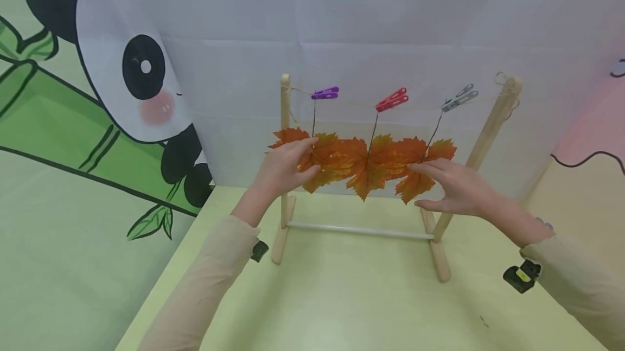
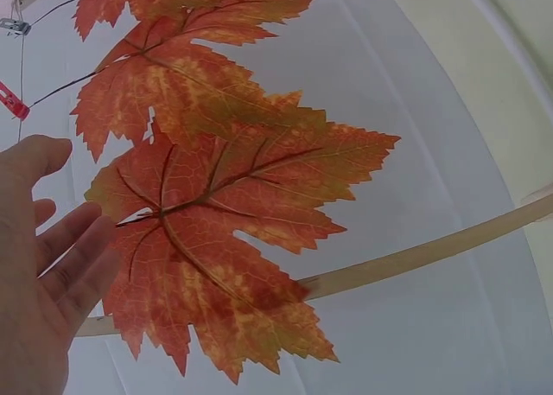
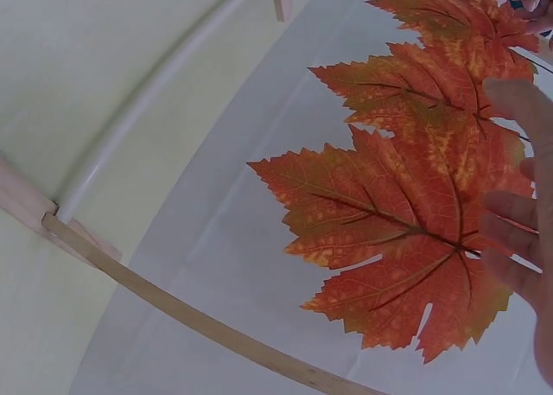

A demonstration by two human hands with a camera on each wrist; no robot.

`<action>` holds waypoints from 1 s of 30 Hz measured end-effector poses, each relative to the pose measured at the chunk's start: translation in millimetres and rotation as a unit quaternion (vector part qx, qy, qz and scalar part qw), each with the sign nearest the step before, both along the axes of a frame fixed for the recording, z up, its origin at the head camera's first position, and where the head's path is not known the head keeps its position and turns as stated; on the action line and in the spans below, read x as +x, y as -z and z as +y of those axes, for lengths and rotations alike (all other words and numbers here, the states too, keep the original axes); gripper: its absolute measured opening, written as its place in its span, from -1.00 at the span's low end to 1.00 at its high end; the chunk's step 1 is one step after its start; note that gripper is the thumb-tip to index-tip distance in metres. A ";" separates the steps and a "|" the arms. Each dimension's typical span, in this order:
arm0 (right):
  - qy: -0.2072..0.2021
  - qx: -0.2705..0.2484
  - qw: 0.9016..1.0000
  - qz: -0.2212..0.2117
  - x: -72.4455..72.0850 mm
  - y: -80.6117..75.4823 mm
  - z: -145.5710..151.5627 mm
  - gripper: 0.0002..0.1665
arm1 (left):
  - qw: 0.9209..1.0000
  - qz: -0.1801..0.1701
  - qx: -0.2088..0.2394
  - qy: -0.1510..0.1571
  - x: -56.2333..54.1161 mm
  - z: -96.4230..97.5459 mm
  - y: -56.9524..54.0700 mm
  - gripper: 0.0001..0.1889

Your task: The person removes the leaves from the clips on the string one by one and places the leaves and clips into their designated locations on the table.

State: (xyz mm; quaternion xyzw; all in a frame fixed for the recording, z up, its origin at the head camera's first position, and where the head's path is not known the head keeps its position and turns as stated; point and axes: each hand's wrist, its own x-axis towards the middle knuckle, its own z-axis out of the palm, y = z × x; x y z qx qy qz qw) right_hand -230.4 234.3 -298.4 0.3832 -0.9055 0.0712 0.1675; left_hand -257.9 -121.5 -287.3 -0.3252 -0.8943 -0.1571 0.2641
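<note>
Three orange-red maple leaves hang by dark stems in a row from a string. A purple clothespin (image 1: 325,93) clips the left leaf (image 2: 216,213), a red clothespin (image 1: 392,100) the middle leaf (image 1: 366,166), and a grey clothespin (image 1: 459,98) the right leaf (image 3: 415,239). My left hand (image 1: 288,164) is at the left leaf, fingers extended and fingertips right by its stem. On the other side my right hand (image 1: 456,185) has its fingers stretched out at the right leaf, thumb apart below. Neither hand grips anything.
The string runs between two wooden posts (image 1: 493,123) of a stand, joined low down by a white rod (image 1: 361,230). The stand is on a pale yellow-green table (image 1: 342,297). Behind is a white sheet (image 1: 390,14); a panda picture (image 1: 132,69) is at left.
</note>
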 end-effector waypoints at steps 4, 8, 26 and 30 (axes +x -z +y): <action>0.001 0.005 1.000 0.002 -0.8 -4.8 -2.9 -0.20 | 1.000 0.020 0.016 0.018 -2.3 5.7 -9.1 -0.52; -0.007 0.003 1.000 0.018 -2.0 -8.2 -5.1 -0.19 | 0.999 0.019 0.028 0.027 -5.6 9.4 -16.2 -0.53; -0.042 -0.005 0.998 0.049 -6.6 -27.5 -17.6 -0.16 | 0.997 -0.023 0.060 -0.031 -22.3 11.1 -33.3 -0.57; -0.047 -0.005 0.998 0.048 -6.3 -29.8 -19.3 -0.16 | 0.996 -0.039 0.067 -0.052 -24.6 11.3 -35.3 -0.55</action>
